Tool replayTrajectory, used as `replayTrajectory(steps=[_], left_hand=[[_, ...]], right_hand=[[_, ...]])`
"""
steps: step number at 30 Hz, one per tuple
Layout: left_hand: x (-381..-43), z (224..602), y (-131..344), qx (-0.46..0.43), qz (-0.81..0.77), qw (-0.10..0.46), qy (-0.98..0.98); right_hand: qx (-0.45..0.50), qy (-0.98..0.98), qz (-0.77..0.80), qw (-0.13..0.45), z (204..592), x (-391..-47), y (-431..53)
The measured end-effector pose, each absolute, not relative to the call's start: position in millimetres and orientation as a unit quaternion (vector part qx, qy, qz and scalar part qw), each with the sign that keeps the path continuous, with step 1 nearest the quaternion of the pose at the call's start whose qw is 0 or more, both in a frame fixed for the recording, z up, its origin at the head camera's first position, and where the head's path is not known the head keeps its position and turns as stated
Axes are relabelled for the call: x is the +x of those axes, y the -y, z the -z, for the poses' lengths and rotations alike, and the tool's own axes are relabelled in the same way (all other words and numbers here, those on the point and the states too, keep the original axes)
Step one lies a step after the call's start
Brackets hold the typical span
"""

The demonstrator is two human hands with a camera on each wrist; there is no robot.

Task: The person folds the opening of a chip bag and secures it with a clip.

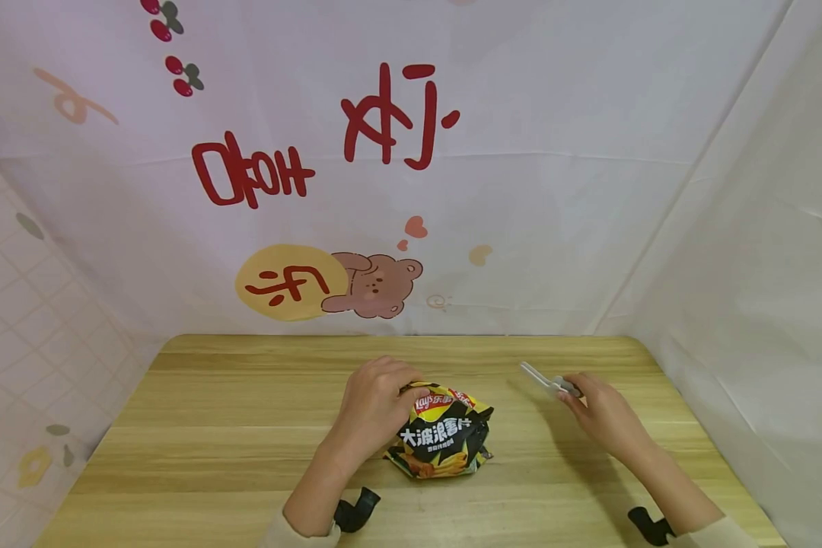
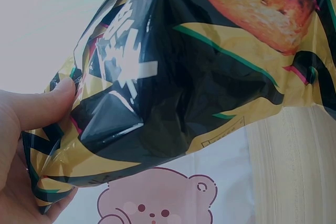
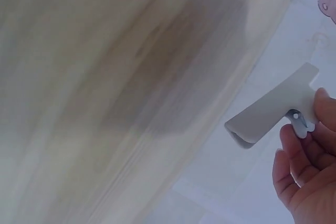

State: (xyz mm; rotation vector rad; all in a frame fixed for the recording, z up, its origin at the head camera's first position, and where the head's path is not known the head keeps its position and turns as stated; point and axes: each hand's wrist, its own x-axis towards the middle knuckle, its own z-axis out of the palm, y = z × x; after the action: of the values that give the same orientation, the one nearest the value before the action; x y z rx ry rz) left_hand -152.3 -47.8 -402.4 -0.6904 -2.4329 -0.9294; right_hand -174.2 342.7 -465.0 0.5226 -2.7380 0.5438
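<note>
Though plump, chip bag (image 1: 445,440), contents unseen, within clamped left grip (image 1: 377,403), clip (image 3: 275,104) within clamped right grip (image 1: 606,417).

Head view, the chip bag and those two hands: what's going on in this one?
A person is working with both hands over a wooden table. The left hand grips a black and yellow chip bag near its top edge. The right hand holds a pale clip off to the right of the bag. At this moment the clip and the bag are apart, so the clip is not on it.
</note>
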Motion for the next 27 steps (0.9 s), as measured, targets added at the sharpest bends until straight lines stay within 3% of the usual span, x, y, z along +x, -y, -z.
replayTrajectory(steps=[16,27], left_hand=[[-151.6,401.6,48.1,-0.250,0.337,0.221,0.880],[-152.0,401.0,47.9,-0.251,0.338,0.223,0.879]], right_hand=[[0.229,0.918,-0.204,0.251,451.7,-157.0,-326.2],[0.238,0.903,-0.233,0.272,447.7,-150.6,-318.0]])
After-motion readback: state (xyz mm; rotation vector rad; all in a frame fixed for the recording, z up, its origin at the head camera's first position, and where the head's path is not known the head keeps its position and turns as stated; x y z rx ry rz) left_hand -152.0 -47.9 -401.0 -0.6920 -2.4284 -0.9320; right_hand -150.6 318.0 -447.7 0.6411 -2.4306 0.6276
